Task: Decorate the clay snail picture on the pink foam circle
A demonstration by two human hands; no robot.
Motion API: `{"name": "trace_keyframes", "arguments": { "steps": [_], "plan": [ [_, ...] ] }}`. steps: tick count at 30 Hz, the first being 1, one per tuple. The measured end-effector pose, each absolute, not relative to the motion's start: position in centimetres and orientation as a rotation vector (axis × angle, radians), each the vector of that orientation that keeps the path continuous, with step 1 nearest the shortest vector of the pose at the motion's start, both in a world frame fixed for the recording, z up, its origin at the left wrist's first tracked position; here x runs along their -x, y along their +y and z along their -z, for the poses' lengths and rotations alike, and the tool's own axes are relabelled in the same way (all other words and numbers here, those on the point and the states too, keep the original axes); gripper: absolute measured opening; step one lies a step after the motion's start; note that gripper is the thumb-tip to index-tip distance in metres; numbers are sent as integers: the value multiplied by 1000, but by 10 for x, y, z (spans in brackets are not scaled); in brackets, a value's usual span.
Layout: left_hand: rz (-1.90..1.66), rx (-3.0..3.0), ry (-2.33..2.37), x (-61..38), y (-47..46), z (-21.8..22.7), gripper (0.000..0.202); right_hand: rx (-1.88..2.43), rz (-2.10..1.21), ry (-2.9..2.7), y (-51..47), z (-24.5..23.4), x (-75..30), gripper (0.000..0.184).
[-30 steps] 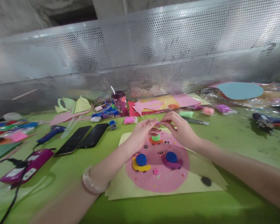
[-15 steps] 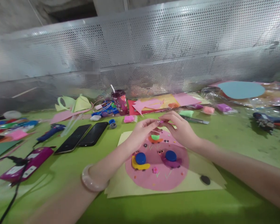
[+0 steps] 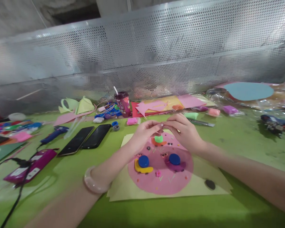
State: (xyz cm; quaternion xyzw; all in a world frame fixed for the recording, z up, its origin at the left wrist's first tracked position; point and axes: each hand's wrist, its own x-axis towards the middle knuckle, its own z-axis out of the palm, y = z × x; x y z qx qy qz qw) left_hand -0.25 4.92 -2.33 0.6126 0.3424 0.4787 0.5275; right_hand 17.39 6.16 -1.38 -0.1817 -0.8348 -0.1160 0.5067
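Note:
My left hand [image 3: 146, 131] and my right hand [image 3: 185, 131] meet fingertip to fingertip above the far part of a pink paper oval [image 3: 154, 183]. Both are closed in a pinch; whatever lies between the fingertips is too small or hidden to make out. The oval rests on pale yellow sheets [image 3: 123, 192]. On it are a yellow clay snail body [image 3: 144, 169] with a blue cap [image 3: 143, 161], a purple one [image 3: 180, 167] with another blue cap [image 3: 174, 159], and an orange one [image 3: 158, 143] topped with green clay [image 3: 159, 139]. Small clay flowers [image 3: 158, 173] dot the paper.
Left of the sheets lie two phones [image 3: 96, 136], a glue gun [image 3: 54, 133] and a magenta power strip [image 3: 33, 166] with a black cable. A cup with a straw [image 3: 123, 103], coloured papers [image 3: 192, 100], clay packs [image 3: 230, 110] and a cutter [image 3: 200, 122] line the back. Pliers [image 3: 273, 123] lie right.
My fingertips have pressed closer together, and the small pinkish-purple bit that showed between them is out of sight. The view has shifted slightly; the things on the table stay put.

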Motion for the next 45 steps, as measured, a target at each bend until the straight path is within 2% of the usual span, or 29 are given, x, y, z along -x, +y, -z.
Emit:
{"name": "trace_keyframes", "arguments": {
  "steps": [5, 14, 22, 27, 38, 45],
  "plan": [
    [-1064, -1520, 793, 7, 49, 23, 20, 432, 287, -2005, 58, 10, -173, 11],
    [-1147, -1542, 847, 12, 56, 27, 20, 451, 327, -2026, 60, 12, -173, 11],
    [-1172, -1490, 803, 13, 57, 26, 12, 425, 431, -2090, 57, 9, -173, 12],
    [-1176, -1422, 787, 11, 54, 21, 17, 439, 427, -2081, 57, 10, -172, 15],
    [-1144, -1371, 752, 12, 53, 18, 14, 410, 500, -2080, 59, 8, -175, 10],
    [-1187, -1337, 739, 10, 52, 14, 11, 438, 410, -2074, 57, 7, -173, 11]
  ]
}}
